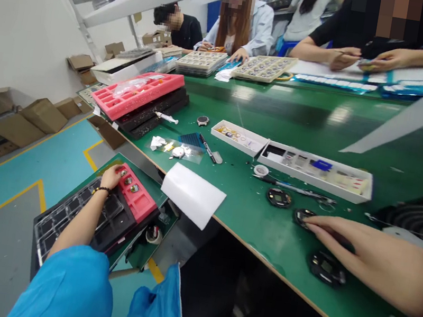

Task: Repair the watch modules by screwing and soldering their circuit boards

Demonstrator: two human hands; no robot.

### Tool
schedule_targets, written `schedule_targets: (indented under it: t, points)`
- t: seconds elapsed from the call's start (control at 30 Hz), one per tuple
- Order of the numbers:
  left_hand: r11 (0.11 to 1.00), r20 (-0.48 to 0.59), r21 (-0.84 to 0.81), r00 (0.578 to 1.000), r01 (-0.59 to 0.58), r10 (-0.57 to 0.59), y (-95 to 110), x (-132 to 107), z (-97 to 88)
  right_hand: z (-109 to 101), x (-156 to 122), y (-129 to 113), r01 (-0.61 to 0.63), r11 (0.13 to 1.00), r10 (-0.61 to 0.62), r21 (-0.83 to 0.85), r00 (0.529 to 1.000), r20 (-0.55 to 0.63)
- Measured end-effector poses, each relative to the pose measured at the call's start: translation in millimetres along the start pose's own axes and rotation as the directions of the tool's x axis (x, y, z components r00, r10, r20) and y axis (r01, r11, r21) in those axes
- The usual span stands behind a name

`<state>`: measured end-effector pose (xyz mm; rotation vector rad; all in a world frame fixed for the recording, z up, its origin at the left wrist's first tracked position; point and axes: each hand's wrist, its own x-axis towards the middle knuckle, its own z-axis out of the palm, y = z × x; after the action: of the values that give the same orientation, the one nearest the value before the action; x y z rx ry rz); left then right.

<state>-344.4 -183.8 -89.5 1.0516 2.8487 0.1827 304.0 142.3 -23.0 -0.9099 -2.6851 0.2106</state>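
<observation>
My left hand (111, 178) is over the upper end of a pink foam tray (139, 208), fingers curled down at a slot. Whatever it pinches is too small to make out. Small round metallic parts (134, 188) sit in the slots beside it. On the green bench, my right hand (365, 252) has its fingers together on the edge of a round black watch case (302, 217). A second watch case (279, 197) lies behind it to the left, and a third watch case (326, 268) lies just below my fingers.
White boxes of small parts (316, 171) stand mid-bench, with a pen-like tool (291, 187) before them. White paper (193, 194) overhangs the bench edge. Clear plastic trays (60, 223) lie under my left forearm. Stacked foam trays (142, 91) stand left; co-workers sit across.
</observation>
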Motion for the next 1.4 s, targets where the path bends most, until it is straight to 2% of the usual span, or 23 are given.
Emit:
schedule_targets:
  t: [0.1,0.23,0.33,0.5,0.63,0.83,0.93,1.03,1.13,1.27,1.4]
  points:
    - [0.996,0.058,-0.021,0.994,-0.089,0.091,7,-16,2.5,-8,0,-7,-0.028,1.0,0.028,-0.003,0.995,0.101]
    - [0.981,0.184,-0.022,0.964,-0.192,0.193,16,-35,8.3,-15,1,-14,-0.044,0.999,0.043,0.008,0.994,0.101]
    - [0.981,0.208,0.007,0.959,-0.195,0.19,18,-40,8.1,-17,2,-19,-0.032,0.999,0.03,0.026,0.997,0.076]
    - [0.984,0.221,0.085,0.966,-0.154,0.132,21,-34,4.9,-22,4,-23,-0.022,0.999,0.02,0.029,0.997,0.072]
    - [0.981,0.235,0.126,0.965,-0.146,0.113,26,-31,9.8,-25,5,-24,-0.008,0.999,0.005,0.042,0.997,0.075]
    - [0.985,0.286,0.07,0.949,-0.16,0.134,30,-32,8.0,-34,5,-32,0.045,0.999,-0.046,0.017,0.999,0.019]
    - [0.984,0.329,0.018,0.93,-0.178,0.162,30,-29,0.7,-45,4,-40,0.061,0.998,-0.061,0.005,0.997,0.053]
    - [0.983,0.322,-0.001,0.931,-0.181,0.172,27,-21,-0.4,-52,5,-45,0.046,0.999,-0.047,0.016,0.996,0.08]
    - [0.986,0.258,0.03,0.954,-0.164,0.151,27,-17,5.1,-55,5,-46,0.046,0.999,-0.048,0.03,0.995,0.086]
    - [0.986,0.188,0.054,0.971,-0.159,0.147,28,-20,12.3,-54,4,-45,0.05,0.998,-0.053,0.039,0.996,0.076]
    - [0.99,0.207,0.051,0.971,-0.131,0.118,31,-28,11.1,-52,4,-44,0.067,0.997,-0.069,0.029,0.995,0.067]
